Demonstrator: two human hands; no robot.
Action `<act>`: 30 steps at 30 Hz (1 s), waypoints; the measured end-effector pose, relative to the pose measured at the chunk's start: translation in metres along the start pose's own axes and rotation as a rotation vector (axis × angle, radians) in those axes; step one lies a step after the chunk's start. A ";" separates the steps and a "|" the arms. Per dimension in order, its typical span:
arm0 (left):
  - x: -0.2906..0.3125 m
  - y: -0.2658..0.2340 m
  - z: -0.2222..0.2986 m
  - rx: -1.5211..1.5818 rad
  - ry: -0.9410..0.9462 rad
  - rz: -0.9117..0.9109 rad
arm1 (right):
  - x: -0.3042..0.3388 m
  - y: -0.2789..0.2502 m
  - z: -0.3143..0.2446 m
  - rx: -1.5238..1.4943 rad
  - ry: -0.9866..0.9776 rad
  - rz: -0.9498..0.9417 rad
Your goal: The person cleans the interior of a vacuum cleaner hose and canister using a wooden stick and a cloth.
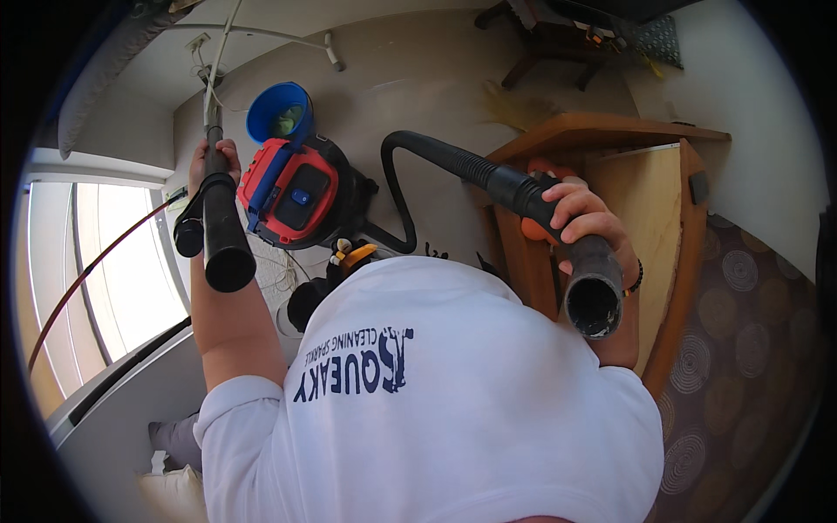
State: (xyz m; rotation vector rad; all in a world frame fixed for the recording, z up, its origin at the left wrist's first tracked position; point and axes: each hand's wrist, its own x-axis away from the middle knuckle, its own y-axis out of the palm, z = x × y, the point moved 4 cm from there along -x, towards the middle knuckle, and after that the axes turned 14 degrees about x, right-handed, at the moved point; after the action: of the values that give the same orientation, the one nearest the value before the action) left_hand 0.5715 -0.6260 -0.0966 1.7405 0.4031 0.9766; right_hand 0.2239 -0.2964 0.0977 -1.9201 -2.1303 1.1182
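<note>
My left hand (231, 155) is closed around a black vacuum tube (225, 231), whose round open end points back toward me. A second, thinner black tube end (188, 237) sits alongside it. My right hand (582, 209) grips the black hose handle (596, 270) of a vacuum cleaner; its open mouth is dusty and faces me. From that handle the black hose (449, 157) curves over to the red, black and blue vacuum cleaner (301, 196) on the floor between my arms. Tube and hose handle are apart.
A blue bucket (261, 113) with a green cloth stands behind the vacuum. Right of the hose is a wooden furniture piece (610, 129) with an open compartment. A pale metal stand (292, 37) is far left. Left are a bright window (122, 270) and a red-black cable (91, 266).
</note>
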 end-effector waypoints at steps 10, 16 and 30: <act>-0.040 -0.037 -0.154 -0.549 0.063 0.497 | 0.005 0.029 -0.007 0.085 0.306 -0.127; -0.052 -0.070 -0.260 -0.354 0.070 0.496 | 0.009 0.053 -0.023 0.433 0.273 -0.218; -0.012 -0.171 -0.166 -2.418 0.384 0.495 | 0.093 0.030 0.011 0.611 0.749 0.115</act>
State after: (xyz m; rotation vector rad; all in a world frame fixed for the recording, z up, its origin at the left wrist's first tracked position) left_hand 0.4674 -0.4637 -0.2366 -0.6151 -0.8398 1.0748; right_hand 0.2226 -0.2202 0.0355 -1.7651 -1.1400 0.7480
